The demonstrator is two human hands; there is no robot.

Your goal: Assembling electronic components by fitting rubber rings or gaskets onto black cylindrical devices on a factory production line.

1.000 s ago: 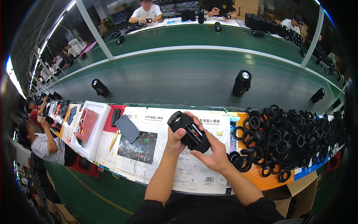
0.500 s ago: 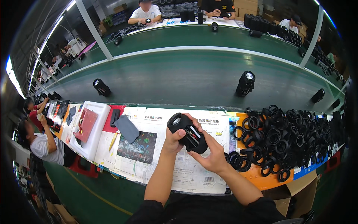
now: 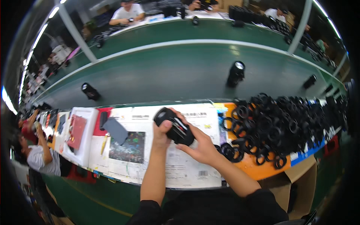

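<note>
Both hands are closing around a black cylindrical part (image 3: 173, 126) just left of centre frame, above the desk: the left hand (image 3: 162, 132) is wrapping its fingers around the near side, grip shut on the barrel, while the right hand (image 3: 200, 147) is cupping the lower end from the right, fingers spread along it and thumb pressing in, likely to steady it for a turn or a close look. The part is looking like matte moulded plastic, rounded at the upper-left end, with a small red-and-white detail on its flank. Beneath it, white printed paper sheets (image 3: 180, 168) are covering the desk (image 3: 262, 172), probably as a protective work surface. Right of centre, a heap of black rings (image 3: 285, 127) is lying within easy reach, glossy and circular, spilling across an orange mat. Left of centre, a grey flat pad (image 3: 115, 131) and a red card (image 3: 77, 131) are sitting on a white tray (image 3: 85, 150). Higher up, the green conveyor belt (image 3: 168, 75) is carrying two upright black cylinders (image 3: 235, 74), well apart.
</note>
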